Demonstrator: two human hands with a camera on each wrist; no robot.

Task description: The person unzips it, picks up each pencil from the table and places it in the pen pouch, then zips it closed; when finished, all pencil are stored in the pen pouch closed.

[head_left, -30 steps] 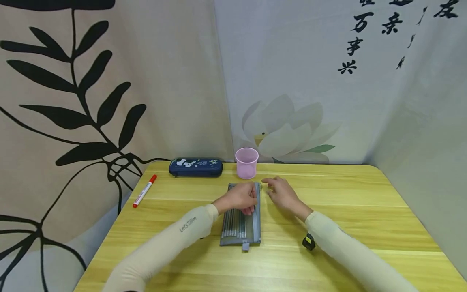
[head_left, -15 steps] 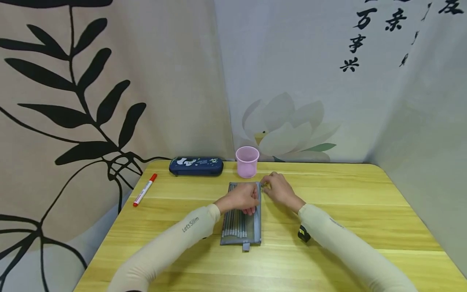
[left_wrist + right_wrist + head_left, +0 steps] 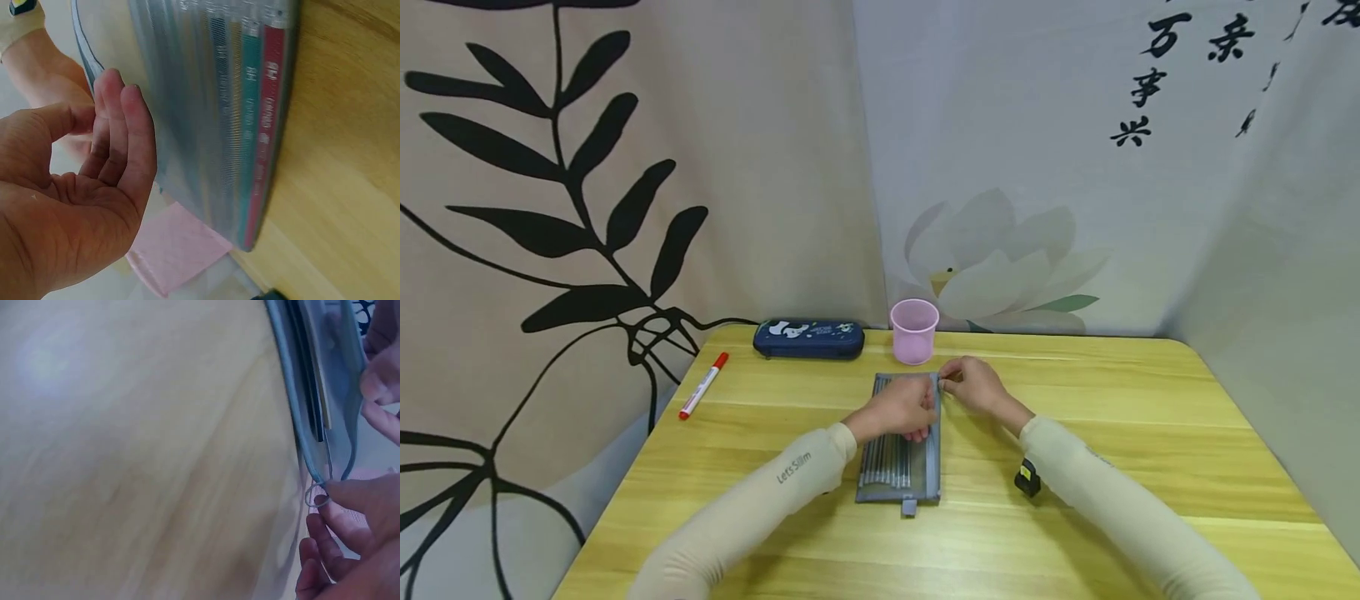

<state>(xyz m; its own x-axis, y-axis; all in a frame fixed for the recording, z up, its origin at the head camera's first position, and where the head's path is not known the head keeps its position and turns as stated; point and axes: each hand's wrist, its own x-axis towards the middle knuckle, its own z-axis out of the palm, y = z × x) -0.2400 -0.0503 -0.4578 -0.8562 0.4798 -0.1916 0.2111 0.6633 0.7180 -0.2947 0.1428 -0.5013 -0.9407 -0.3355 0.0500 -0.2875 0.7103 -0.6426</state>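
Observation:
A grey see-through pencil pouch (image 3: pixel 931 467) lies on the table, with several pencils (image 3: pixel 252 81) side by side inside, among them a red and a green one. My left hand (image 3: pixel 898 407) reaches across the pouch and pinches its right-hand edge between thumb and forefinger; its other fingers are bent over the clear side. In the right wrist view the pouch's long side gapes between two blue-grey edges (image 3: pixel 289 381). At the far corner my right hand (image 3: pixel 973 385) pinches the zip end, where a small metal ring (image 3: pixel 307 499) shows at the fingertips.
A pink cup (image 3: pixel 913 335) stands just beyond the pouch. To its left is a dark blue pencil case (image 3: pixel 808 340) at the table's back edge. A red-and-white marker (image 3: pixel 703 386) lies near the left edge. Curtains hang behind the table (image 3: pixel 1112 433).
My right hand has come left to the pouch's far corner, its fingers closing from loosely spread to a pinch on the zip end. My left hand keeps its place on the pouch.

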